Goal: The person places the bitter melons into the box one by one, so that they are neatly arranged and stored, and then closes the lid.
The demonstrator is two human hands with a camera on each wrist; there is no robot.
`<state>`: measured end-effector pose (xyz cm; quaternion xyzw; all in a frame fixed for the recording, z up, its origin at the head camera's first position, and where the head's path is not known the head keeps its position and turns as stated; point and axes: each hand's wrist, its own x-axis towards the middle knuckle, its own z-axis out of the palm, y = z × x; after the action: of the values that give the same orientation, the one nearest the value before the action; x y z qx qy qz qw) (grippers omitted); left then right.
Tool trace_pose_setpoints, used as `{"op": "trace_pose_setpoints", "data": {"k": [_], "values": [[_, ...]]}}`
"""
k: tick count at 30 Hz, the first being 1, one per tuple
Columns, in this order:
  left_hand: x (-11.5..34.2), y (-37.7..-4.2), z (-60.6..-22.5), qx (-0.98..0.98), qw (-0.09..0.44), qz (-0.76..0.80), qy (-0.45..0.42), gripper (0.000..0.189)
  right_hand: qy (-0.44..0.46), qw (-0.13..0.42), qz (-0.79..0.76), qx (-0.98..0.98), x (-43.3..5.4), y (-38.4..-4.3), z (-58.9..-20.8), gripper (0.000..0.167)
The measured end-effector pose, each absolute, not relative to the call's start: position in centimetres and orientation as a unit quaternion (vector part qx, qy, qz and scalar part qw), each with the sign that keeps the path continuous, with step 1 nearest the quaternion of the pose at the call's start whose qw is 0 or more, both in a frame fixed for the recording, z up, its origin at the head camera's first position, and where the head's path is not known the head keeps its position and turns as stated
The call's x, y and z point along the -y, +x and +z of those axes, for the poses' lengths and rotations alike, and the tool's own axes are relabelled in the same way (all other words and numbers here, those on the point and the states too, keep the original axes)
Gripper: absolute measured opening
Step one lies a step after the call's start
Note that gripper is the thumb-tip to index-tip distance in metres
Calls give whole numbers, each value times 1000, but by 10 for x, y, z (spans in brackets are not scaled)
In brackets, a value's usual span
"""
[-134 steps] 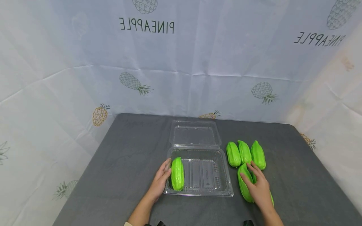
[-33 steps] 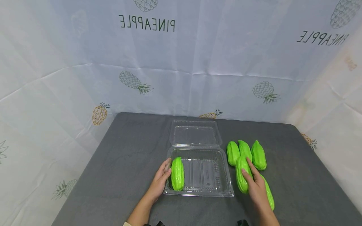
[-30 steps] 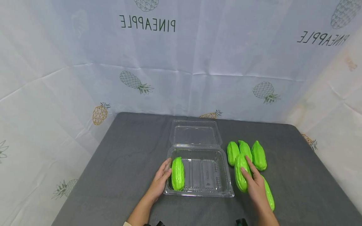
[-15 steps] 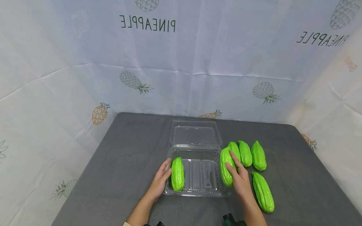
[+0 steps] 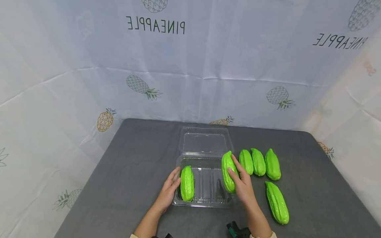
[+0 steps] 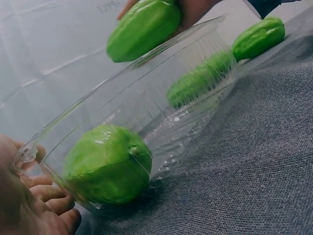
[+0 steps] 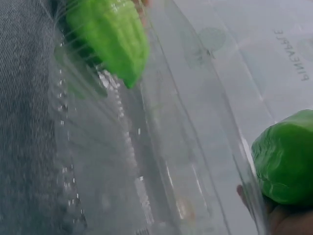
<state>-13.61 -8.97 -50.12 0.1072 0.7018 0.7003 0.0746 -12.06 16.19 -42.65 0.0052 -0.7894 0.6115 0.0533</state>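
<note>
My right hand (image 5: 243,185) grips a glossy, ribbed green bitter melon (image 5: 228,172), tilted over the right part of a hinged clear plastic container (image 5: 208,204). In the left wrist view this held bitter melon (image 6: 144,30) is above the container's rim. My left hand (image 5: 167,191) holds the container's left side, its fingers at the rim in the left wrist view. Inside the container, beside that hand, lies another bitter melon (image 5: 187,183), lengthwise against the left wall. The container's lid (image 5: 205,140) lies folded back, away from me.
On the grey tabletop (image 5: 143,148), right of the container, three bitter melons (image 5: 258,162) stand in a row. A single bitter melon (image 5: 277,202) lies nearer to me at the right. A white pineapple-print cloth (image 5: 190,59) hangs behind the table.
My right hand has picked up a bitter melon from the right-hand group and carried it left over the container. My left hand and the container have stayed in place.
</note>
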Motion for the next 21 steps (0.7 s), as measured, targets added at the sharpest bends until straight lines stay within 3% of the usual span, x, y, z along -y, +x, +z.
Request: {"op": "trace_pose_setpoints", "data": {"k": [7, 12, 21], "values": [[90, -137, -501, -704, 72, 698, 103, 56, 13, 38, 611, 791, -148, -126, -429, 53], [90, -137, -501, -705, 70, 698, 106, 56, 21, 62, 611, 789, -137, -130, -436, 52], [90, -137, -502, -700, 71, 702, 108, 56, 7, 26, 610, 792, -121, -137, -437, 53]]}}
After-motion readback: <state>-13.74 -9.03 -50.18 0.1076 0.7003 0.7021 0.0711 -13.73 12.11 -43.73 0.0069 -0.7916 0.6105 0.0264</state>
